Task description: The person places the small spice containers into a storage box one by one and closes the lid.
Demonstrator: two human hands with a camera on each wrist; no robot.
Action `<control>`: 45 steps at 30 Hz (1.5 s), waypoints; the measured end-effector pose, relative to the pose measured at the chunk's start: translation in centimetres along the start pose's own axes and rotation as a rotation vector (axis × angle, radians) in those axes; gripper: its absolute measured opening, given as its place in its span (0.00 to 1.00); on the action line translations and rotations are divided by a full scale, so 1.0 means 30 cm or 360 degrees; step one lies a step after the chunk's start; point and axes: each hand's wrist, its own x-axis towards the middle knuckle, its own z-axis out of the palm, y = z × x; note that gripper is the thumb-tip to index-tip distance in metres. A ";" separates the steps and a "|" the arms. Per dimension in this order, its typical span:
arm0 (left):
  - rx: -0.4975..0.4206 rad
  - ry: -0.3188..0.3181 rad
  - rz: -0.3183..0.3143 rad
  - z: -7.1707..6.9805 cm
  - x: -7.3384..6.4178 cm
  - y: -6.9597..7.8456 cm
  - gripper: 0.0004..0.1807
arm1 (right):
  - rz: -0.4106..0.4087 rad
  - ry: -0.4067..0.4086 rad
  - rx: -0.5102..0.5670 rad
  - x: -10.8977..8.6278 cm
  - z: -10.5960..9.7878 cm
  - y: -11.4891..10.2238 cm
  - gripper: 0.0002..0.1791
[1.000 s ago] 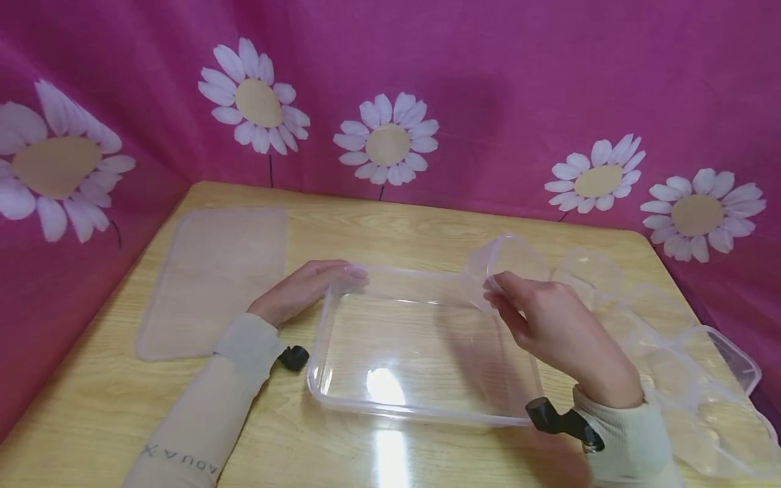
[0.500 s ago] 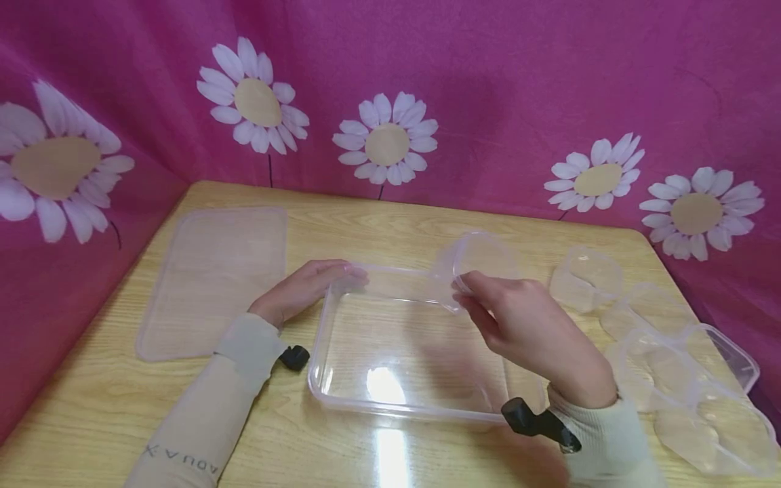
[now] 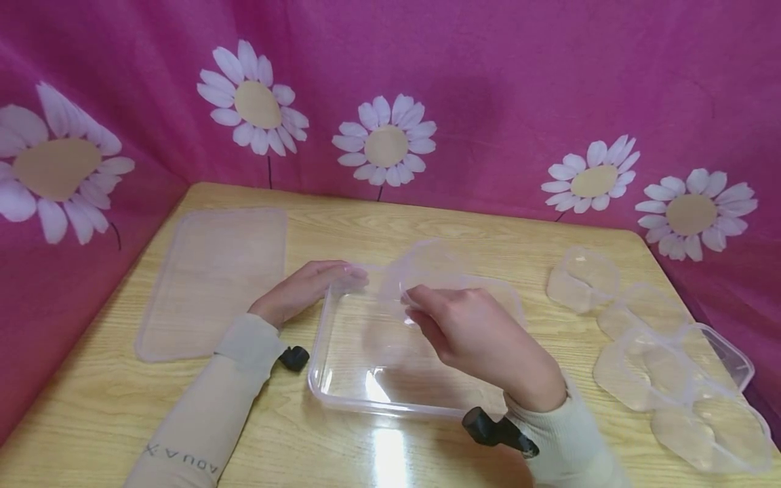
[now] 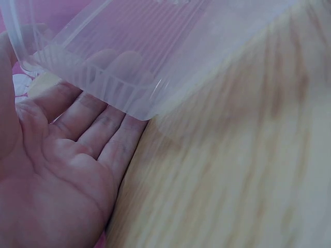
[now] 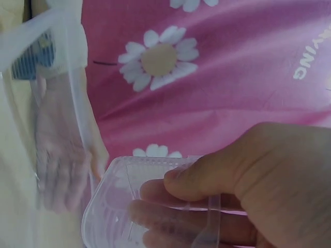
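A large clear rectangular plastic box (image 3: 396, 409) stands on the table with its rim upward. At its far left corner rests my left hand (image 3: 308, 288); in the left wrist view the palm (image 4: 57, 175) lies open and the extended fingers touch the outside of the box wall (image 4: 119, 90). Between thumb and fingers, my right hand (image 3: 478, 339) pinches the rim of a small clear plastic container (image 3: 433, 261), held tilted over the box's far side. The right wrist view shows fingers through this small container (image 5: 111, 201). Its lower part is hard to separate from the box.
A frosted rectangular lid (image 3: 213, 285) lies flat at the left. Several small clear containers (image 3: 582, 278) are grouped at the right, with another clear piece (image 3: 729, 356) by the table's right edge. A pink flowered cloth (image 3: 488, 102) hangs behind the table (image 3: 366, 220).
My right hand has moved left with the small container, from the box's far right corner toward the middle of its far side. The left hand and the box have stayed in place.
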 end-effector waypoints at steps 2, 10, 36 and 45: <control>0.0009 0.0010 -0.0007 0.002 0.001 -0.002 0.24 | -0.0013 -0.0023 0.0009 0.008 0.017 -0.011 0.07; 0.0064 0.0039 -0.0009 -0.001 0.006 -0.010 0.21 | -0.0021 -0.0198 0.0014 0.031 0.075 -0.048 0.06; -0.0005 -0.0002 0.0018 -0.001 0.001 -0.010 0.25 | -0.0155 -0.0586 0.0074 0.042 0.169 -0.159 0.10; 0.0030 -0.0014 0.0038 -0.004 0.007 -0.009 0.25 | -0.0176 -0.0641 0.0023 0.044 0.178 -0.186 0.09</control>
